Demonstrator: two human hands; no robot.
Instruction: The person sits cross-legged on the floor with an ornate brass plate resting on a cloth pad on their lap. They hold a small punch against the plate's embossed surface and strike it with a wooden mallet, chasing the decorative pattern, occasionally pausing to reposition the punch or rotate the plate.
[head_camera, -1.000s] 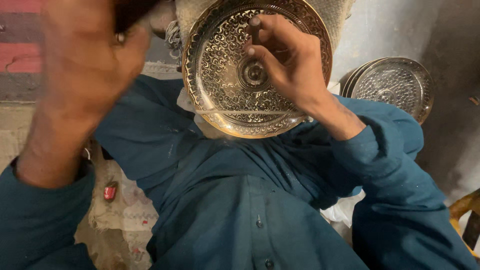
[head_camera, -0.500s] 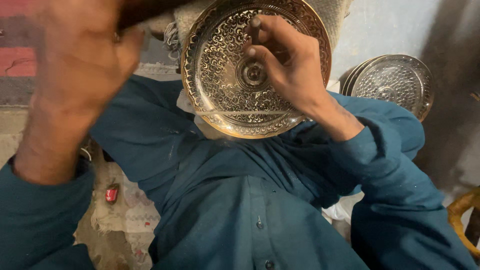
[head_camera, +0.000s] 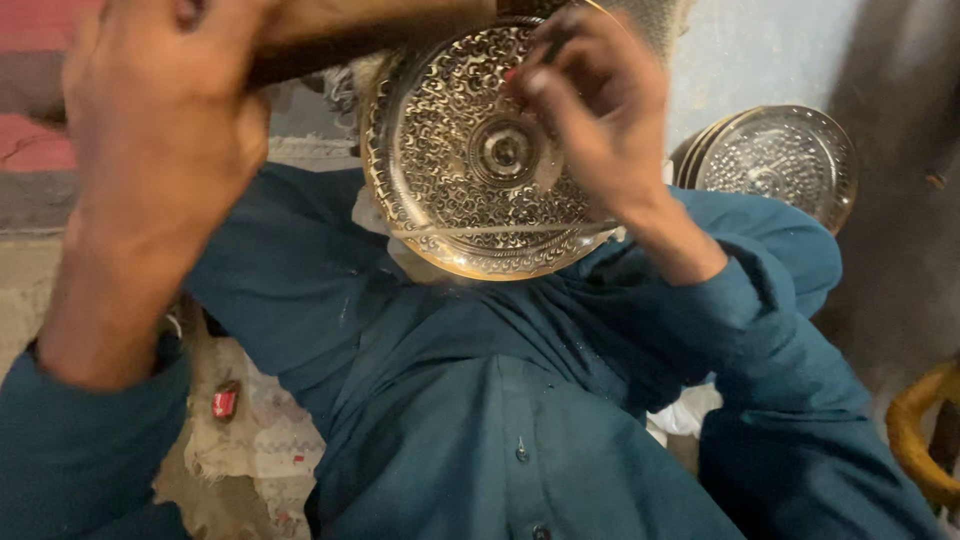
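Up close, the left hand (head_camera: 165, 130) is clenched around a dark wooden handle (head_camera: 370, 35) that runs across the top of the view, above the rim of a round engraved brass plate (head_camera: 470, 170). That plate stands tilted on its edge against the person's lap, its patterned face toward the camera, resting on the teal shirt (head_camera: 500, 400). The right hand (head_camera: 600, 110) lies over the plate's upper right part, its fingers (head_camera: 545, 85) pinched around a thin tool too blurred to make out. Behind the right arm, a stack of similar plates (head_camera: 775, 160) leans near the grey wall (head_camera: 740, 50).
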